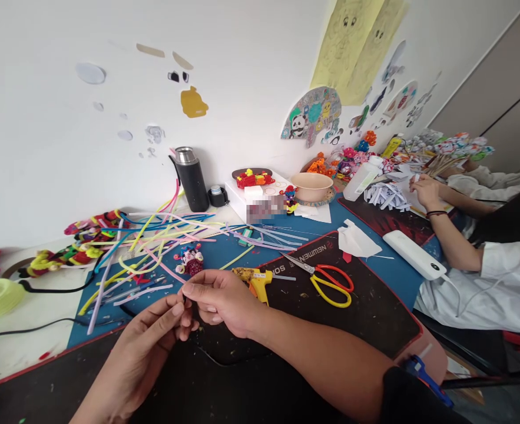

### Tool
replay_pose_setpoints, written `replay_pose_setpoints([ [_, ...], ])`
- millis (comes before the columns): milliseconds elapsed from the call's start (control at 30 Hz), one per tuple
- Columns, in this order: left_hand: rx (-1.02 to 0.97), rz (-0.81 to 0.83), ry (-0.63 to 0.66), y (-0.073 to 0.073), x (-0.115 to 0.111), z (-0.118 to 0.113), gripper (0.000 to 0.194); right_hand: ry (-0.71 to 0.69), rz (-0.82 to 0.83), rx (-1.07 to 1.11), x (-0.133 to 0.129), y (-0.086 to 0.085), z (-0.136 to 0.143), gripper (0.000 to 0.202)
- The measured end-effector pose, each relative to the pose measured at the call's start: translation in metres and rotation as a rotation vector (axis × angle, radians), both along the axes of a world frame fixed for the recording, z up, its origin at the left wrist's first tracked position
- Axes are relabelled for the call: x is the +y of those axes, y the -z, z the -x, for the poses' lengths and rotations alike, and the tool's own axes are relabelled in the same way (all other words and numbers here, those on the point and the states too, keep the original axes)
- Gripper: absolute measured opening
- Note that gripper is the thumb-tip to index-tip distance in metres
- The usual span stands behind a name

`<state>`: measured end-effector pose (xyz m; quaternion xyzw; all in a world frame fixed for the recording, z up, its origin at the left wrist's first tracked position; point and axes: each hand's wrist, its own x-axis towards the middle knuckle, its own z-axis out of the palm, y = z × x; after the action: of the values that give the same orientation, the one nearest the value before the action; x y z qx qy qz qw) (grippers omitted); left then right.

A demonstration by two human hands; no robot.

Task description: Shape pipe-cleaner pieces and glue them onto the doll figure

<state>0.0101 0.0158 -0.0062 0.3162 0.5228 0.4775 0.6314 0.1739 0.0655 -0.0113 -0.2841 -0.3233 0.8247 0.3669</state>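
Note:
My left hand (160, 330) and my right hand (222, 300) meet above the black mat (224, 388). Thumb and fingers of each are pinched together on a small dark piece, mostly hidden by the fingertips. A thin black strand (213, 358) lies on the mat below them. Just behind my hands stands a small fuzzy figure (192, 260) in dark red and white. The yellow glue gun (260, 280) rests partly behind my right hand. To its right lie scissors (333, 285) with red and yellow handles.
Colourful pipe cleaners (153, 235) spread over the left and middle. A black thermos (192, 179), a beige bowl (313, 185) and a white box (237, 203) stand behind. At the right are a white power bank (414, 254) and another person's hands (427, 191).

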Motion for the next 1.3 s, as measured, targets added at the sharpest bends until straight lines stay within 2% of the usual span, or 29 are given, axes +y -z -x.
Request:
replay_pose_setpoints([
  [367,0.004,0.005,-0.034,0.0003,0.0012,0.0006,0.055,0.005,-0.006,-0.048,-0.0018,-0.0015,0.001,0.063],
  [767,-0.042,0.037,-0.149,-0.0008,0.0015,0.0015,0.057,0.068,-0.019,-0.019,-0.0028,0.003,0.0032,0.065],
  [1300,0.016,-0.021,-0.092,0.0001,0.0014,0.0015,0.057,0.013,-0.023,-0.06,-0.0025,0.0036,0.0033,0.061],
])
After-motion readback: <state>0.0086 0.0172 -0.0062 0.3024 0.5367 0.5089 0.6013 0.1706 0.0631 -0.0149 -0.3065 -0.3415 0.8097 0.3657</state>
